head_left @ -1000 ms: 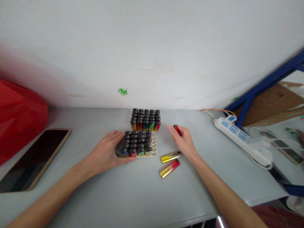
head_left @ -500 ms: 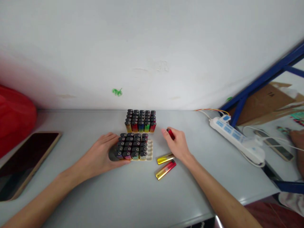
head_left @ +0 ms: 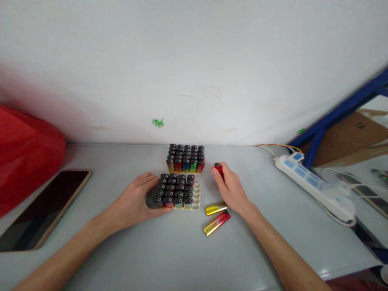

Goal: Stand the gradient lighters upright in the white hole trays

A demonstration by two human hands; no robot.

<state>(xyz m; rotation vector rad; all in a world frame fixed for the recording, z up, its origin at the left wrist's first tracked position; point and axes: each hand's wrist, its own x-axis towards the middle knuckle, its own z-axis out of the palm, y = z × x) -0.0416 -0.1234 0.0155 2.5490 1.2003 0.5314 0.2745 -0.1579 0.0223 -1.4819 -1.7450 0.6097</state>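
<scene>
My left hand [head_left: 138, 200] is wrapped round the left side of a pale tray [head_left: 196, 196] with black-topped lighters [head_left: 176, 190] standing in rows. Bare slots show in the tray's right-hand column. In my right hand [head_left: 232, 188], held just right of the trays, is a red lighter [head_left: 218, 169] with its dark top up, gripped between thumb and fingers. Below that hand lie a yellow-gold lighter [head_left: 216, 208] and a red-and-gold lighter [head_left: 217, 223] on the table. Close behind the near tray stands a second block of lighters [head_left: 186, 159] in several colours.
A large phone [head_left: 45, 206] lies at the left beside a red bag [head_left: 27, 157]. On the right, a white power strip [head_left: 315, 186] with cables runs along the table by a blue metal frame [head_left: 318, 145]. A cardboard box [head_left: 354, 137] sits beyond the frame.
The view has shifted, so the whole scene sits a little further right and lower. The red lighter in my right hand looks more upright. My left hand keeps its hold on the tray.
</scene>
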